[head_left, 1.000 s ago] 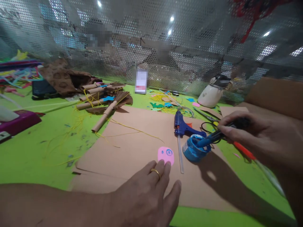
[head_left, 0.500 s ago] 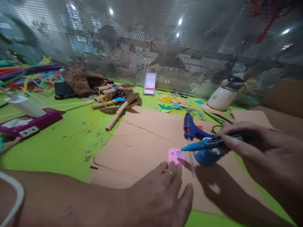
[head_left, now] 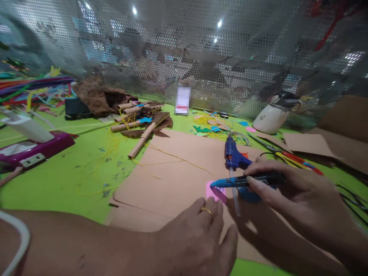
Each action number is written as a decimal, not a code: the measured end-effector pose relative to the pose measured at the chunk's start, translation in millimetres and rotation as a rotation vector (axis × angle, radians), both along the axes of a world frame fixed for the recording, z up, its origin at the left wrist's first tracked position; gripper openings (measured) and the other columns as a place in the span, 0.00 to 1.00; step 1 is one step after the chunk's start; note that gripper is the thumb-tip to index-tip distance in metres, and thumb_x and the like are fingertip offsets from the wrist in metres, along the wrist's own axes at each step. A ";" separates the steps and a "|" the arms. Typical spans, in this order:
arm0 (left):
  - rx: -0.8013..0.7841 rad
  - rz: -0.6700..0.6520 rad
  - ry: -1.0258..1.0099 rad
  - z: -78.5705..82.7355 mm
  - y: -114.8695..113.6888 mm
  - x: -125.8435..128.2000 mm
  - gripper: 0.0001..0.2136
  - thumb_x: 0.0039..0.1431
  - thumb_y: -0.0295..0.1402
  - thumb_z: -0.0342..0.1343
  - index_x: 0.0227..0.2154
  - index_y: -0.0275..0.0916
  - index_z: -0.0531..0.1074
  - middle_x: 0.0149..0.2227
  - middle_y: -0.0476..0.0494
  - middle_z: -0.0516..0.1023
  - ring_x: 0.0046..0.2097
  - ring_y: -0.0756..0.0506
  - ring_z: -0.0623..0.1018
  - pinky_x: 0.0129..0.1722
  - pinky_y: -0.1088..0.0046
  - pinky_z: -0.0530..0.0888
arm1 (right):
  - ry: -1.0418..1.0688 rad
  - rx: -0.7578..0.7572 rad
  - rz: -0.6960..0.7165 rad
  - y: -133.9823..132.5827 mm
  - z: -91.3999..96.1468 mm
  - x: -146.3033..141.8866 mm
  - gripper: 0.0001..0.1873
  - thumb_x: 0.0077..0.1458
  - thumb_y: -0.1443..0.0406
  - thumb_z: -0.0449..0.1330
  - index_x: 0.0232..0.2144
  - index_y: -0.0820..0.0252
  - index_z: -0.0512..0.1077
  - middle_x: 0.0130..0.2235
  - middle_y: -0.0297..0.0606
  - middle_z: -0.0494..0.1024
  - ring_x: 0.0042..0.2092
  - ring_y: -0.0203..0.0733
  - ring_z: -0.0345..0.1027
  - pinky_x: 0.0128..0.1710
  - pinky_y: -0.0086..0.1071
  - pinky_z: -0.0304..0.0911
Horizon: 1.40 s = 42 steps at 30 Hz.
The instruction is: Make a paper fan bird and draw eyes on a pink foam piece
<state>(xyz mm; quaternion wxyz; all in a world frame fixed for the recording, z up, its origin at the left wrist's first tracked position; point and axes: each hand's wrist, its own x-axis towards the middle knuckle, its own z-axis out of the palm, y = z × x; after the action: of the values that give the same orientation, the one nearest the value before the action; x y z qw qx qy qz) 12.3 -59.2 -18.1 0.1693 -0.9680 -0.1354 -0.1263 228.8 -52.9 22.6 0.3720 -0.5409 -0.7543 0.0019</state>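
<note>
My right hand [head_left: 290, 191] pinches a paintbrush [head_left: 244, 181] with a blue-loaded tip that rests on a small pink paper cutout [head_left: 215, 192]. My left hand [head_left: 198, 237] lies flat on the brown cardboard sheet [head_left: 178, 168], its fingertips pressing the near edge of the pink cutout. A ring shows on one finger. A small blue paint pot [head_left: 247, 194] sits just behind the brush, mostly hidden by my right hand. A blue glue gun [head_left: 232, 153] lies on the cardboard beyond it.
Rolled paper brooms [head_left: 143, 130] and yellow strands lie on the green table [head_left: 57, 180]. A purple case [head_left: 34, 147] sits at the left, colourful strips behind it. A white jug [head_left: 273, 113], scissors [head_left: 299, 159] and cardboard pieces [head_left: 310, 143] are at the right. A perforated metal screen [head_left: 184, 50] backs the table.
My right hand lifted the brush out of the blue paint pot and swung its tip left onto the pink cutout. My left hand stayed on the cutout's edge.
</note>
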 end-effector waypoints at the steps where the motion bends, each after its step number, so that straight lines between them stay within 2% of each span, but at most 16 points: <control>1: 0.005 0.003 -0.001 -0.5 0.1 0.2 0.18 0.63 0.29 0.42 0.52 0.26 0.65 0.46 0.23 0.76 0.50 0.32 0.75 0.48 0.53 0.70 | -0.001 0.000 0.000 0.3 0.2 0.3 0.06 0.53 0.62 0.59 0.33 0.53 0.75 0.35 0.35 0.83 0.33 0.41 0.78 0.19 0.23 0.67; 6: 0.019 0.029 -0.032 -4.8 1.3 2.8 0.17 0.64 0.28 0.40 0.51 0.27 0.66 0.46 0.24 0.76 0.49 0.32 0.75 0.48 0.54 0.70 | 0.009 0.014 -0.005 1.3 -0.3 2.8 0.05 0.53 0.62 0.60 0.34 0.53 0.75 0.32 0.33 0.82 0.29 0.39 0.77 0.17 0.23 0.66; 13: 0.034 0.009 -0.040 -4.7 1.8 2.4 0.17 0.63 0.29 0.41 0.50 0.27 0.66 0.45 0.24 0.76 0.48 0.32 0.76 0.47 0.55 0.70 | 0.023 0.003 0.011 4.3 -2.2 0.8 0.05 0.53 0.61 0.60 0.34 0.52 0.74 0.32 0.32 0.82 0.29 0.38 0.77 0.17 0.23 0.66; 20: 0.012 0.014 -0.046 -5.1 2.0 3.0 0.16 0.62 0.29 0.42 0.49 0.27 0.67 0.44 0.25 0.77 0.47 0.33 0.76 0.47 0.55 0.70 | 0.014 0.007 0.005 3.9 -3.1 0.7 0.05 0.53 0.62 0.59 0.34 0.52 0.74 0.33 0.30 0.81 0.31 0.36 0.76 0.29 0.26 0.71; 24: 0.025 0.023 -0.053 -5.2 0.9 3.5 0.16 0.62 0.29 0.43 0.50 0.27 0.67 0.45 0.25 0.77 0.47 0.33 0.76 0.47 0.55 0.70 | 0.014 -0.020 0.014 3.0 -2.9 1.2 0.05 0.54 0.62 0.60 0.35 0.51 0.74 0.33 0.29 0.81 0.30 0.35 0.75 0.32 0.27 0.70; 27: 0.013 0.021 -0.068 -4.8 0.7 3.3 0.16 0.62 0.29 0.44 0.49 0.28 0.67 0.44 0.25 0.77 0.47 0.33 0.76 0.47 0.55 0.70 | 0.020 -0.010 0.021 3.0 -2.3 -0.3 0.05 0.53 0.62 0.59 0.34 0.52 0.74 0.31 0.28 0.81 0.27 0.35 0.74 0.31 0.28 0.70; 32: 0.016 0.025 -0.079 -4.3 0.4 2.7 0.14 0.62 0.29 0.46 0.47 0.27 0.68 0.44 0.24 0.77 0.47 0.34 0.76 0.47 0.55 0.70 | 0.006 -0.007 0.020 3.9 -2.4 -1.8 0.05 0.54 0.62 0.60 0.34 0.52 0.74 0.31 0.29 0.81 0.29 0.35 0.75 0.31 0.27 0.69; 42: -0.007 0.028 -0.036 -2.1 0.6 3.1 0.16 0.62 0.28 0.43 0.49 0.27 0.67 0.46 0.23 0.75 0.49 0.33 0.75 0.48 0.54 0.70 | -0.022 -0.012 0.045 2.4 -0.3 -1.4 0.06 0.54 0.62 0.59 0.34 0.54 0.74 0.31 0.31 0.81 0.28 0.37 0.75 0.28 0.28 0.70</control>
<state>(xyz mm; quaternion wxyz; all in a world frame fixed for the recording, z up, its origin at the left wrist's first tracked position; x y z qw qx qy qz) 15.5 -58.6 -20.2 0.1651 -0.9642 -0.1523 -0.1407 227.4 -50.4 22.3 0.3604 -0.5260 -0.7703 0.0088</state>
